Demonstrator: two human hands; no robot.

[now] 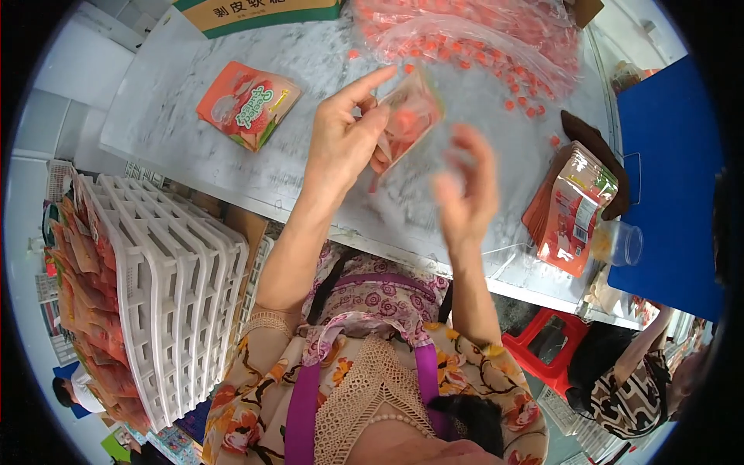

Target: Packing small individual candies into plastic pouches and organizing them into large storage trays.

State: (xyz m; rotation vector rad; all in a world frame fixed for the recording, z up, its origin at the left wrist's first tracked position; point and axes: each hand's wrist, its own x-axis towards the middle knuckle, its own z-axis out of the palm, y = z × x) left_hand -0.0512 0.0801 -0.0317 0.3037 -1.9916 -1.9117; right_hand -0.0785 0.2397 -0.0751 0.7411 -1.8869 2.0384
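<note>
In my left hand I hold a pink pouch tilted above the marble-patterned table, thumb and fingers closed on its near side. Through its clear part, reddish pieces show inside. To the right of the pouch is my right hand, smeared by motion, thumb and fingers apart and nothing visible in them. Beyond both hands, small red candies lie loose beside a large clear plastic bag full of more of them. A stack of pink pouches lies flat on the left.
More pouches are stacked at the right, beside a clear plastic tub and a blue panel. A green and brown carton stands at the back. White crates with filled pouches rise on the left. Another person and a red stool are at the lower right.
</note>
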